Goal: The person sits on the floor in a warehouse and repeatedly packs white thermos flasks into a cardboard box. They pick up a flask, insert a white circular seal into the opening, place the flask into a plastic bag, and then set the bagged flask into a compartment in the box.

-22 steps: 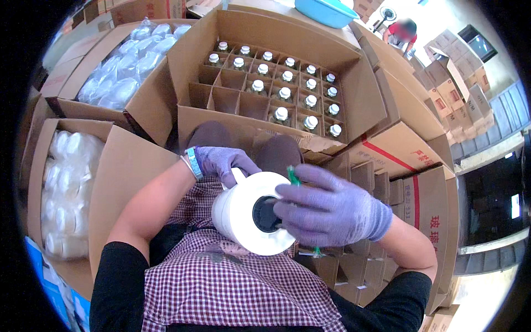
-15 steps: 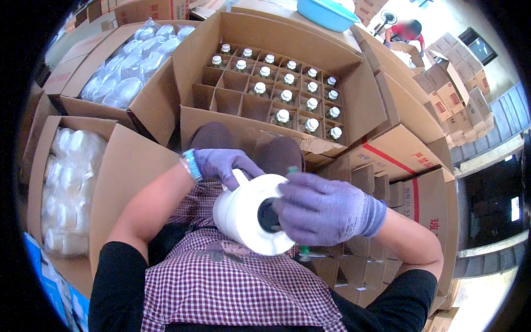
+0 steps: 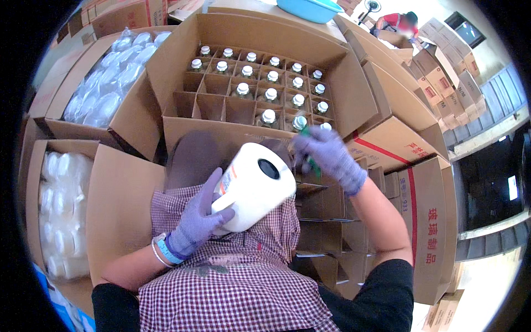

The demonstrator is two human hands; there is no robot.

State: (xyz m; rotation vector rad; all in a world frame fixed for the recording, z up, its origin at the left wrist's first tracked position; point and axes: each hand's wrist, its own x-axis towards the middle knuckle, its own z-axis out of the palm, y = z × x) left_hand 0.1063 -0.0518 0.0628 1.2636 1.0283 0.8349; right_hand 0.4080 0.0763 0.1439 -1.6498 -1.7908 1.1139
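Item 1. White jug [image 3: 257, 193], one: in the lap, against the checked apron [image 3: 232, 293], below the front wall of the bottle carton. Long axis slanted, apparently from a base at lower left to the dark mouth [image 3: 269, 169] at upper right; the view foreshortens it. Mouth faces upward, handle [image 3: 224, 200] toward the left.

Item 2. Left hand [image 3: 193, 227], purple glove: fingers wrapped around the jug's handle, thumb raised along its side. Lap and grip together presumably steady the jug and keep its mouth up.

Item 3. Right hand [image 3: 326, 155], purple glove, motion-blurred: fingers curled in on a green strip [image 3: 313, 165], which shows on either side of them; exact grip cannot be told. Located near the carton's front right corner, apart from the jug.

Item 4. Bottle carton [image 3: 221, 130], open: white-capped bottles [image 3: 269, 116] upright in cardboard dividers [image 3: 210, 108], likely so that neighbours do not knock.

Item 5. Two cartons at left, holding clear-wrapped goods [image 3: 66, 205], probably bagged to keep them together.

Item 6. Divided carton [image 3: 321, 232], beneath the right forearm.

Item 7. Blue basin [image 3: 311, 10], beyond the bottle carton.
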